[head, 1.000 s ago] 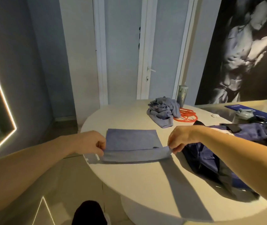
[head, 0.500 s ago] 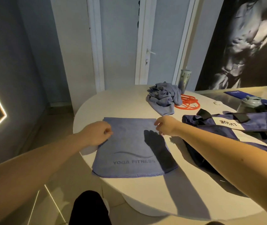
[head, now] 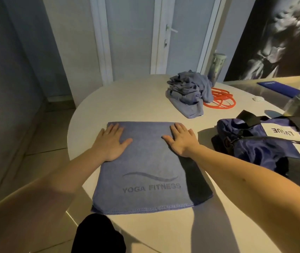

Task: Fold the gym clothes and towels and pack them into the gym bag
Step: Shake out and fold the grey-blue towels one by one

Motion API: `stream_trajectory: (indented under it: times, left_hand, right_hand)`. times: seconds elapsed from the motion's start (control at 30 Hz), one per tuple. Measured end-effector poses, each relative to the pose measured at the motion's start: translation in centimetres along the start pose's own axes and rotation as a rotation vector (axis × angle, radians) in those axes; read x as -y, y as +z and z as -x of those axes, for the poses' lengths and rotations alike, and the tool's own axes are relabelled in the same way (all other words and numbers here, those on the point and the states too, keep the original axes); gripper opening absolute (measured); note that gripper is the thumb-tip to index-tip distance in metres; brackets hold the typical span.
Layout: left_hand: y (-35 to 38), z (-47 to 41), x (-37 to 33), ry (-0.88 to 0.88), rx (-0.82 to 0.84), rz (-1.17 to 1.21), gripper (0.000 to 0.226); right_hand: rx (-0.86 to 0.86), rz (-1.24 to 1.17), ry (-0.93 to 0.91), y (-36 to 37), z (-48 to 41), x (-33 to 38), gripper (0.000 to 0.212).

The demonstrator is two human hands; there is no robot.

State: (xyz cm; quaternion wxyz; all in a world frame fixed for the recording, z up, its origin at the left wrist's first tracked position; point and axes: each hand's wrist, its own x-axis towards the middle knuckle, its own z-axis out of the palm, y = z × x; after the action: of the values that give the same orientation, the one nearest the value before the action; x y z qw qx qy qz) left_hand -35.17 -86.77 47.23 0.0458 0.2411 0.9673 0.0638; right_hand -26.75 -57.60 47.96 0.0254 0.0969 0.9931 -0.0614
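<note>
My left hand [head: 111, 143] lies flat, fingers straight and spread, palm down on the far left part of the folded blue microfibre towel printed YOGA FITNESS [head: 145, 170]. The towel sits at the near left of the round white table [head: 127, 99]. My right hand [head: 181, 141] is just as flat and wide on the towel's far right part, and neither hand grips anything. The towel's stitched near hem lies close to the table's rim, and its near left corner seems to hang over it. As I judge it, a hard smoothing stroke toward me could drag the cloth off the edge. Uneven pressure from the two palms could skew the layers and spoil the fold. Farther right, a crumpled heap of grey-blue gym clothes [head: 187, 94] waits unfolded at the far side, touching a coil of orange cord [head: 220, 100]. The slumped navy fabric gym bag with black straps [head: 266, 143] lies at the right, near the towel. I cannot tell whether its mouth is open, so packing may snag there. Half a second ago my fingers were curled at the towel's far corners, setting the layer down; now both have flattened out to press it.
</note>
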Motion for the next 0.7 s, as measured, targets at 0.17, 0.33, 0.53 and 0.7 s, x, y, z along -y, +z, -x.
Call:
stream_trajectory:
  times: [0.17, 0.33, 0.53, 0.7]
  left_hand:
    - [-1.4, 1.0, -0.4, 0.020, -0.065, 0.002, 0.079]
    - [-2.3, 10.5, -2.8, 0.243, -0.264, 0.220, 0.078]
    - [-0.9, 22.2, -2.5, 0.299, -0.356, 0.418, 0.037]
    - [1.6, 24.6, 0.5, 0.362, -0.288, 0.389, 0.043]
  right_hand:
    - [-0.059, -0.149, 0.059, -1.8, 2.1, 0.8, 0.069]
    - [-0.153, -0.466, -0.007, -3.6, 13.2, 1.7, 0.035]
    - [-0.277, -0.561, 0.037, -1.4, 25.0, 1.3, 0.046]
    - [-0.360, -0.552, 0.040, 1.2, 26.2, -0.2, 0.040]
